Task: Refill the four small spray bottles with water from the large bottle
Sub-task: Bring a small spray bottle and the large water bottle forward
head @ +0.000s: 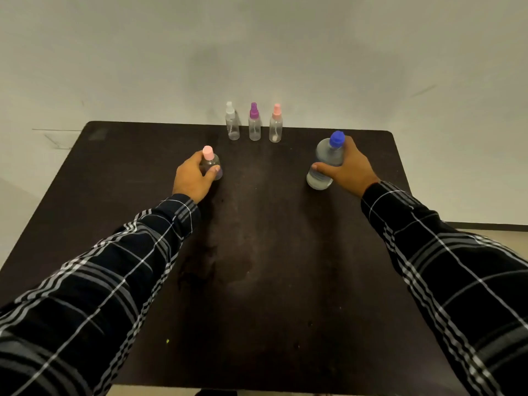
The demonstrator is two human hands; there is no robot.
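The left grip [194,178] curled round a pink-capped sprayer [209,155], the right grip [347,170] round the large bottle [320,178], both standing on the tabletop [257,281], seemingly steadied for uncapping.

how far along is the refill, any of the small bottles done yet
Nothing looks done. The white-topped bottle, purple-topped bottle and rear pink-topped bottle stand capped at the far edge of the table and look empty. In hand: the left hand grips the fourth spray bottle, the right hand grips the large bottle, its blue cap on. Left: opening them and filling all four.
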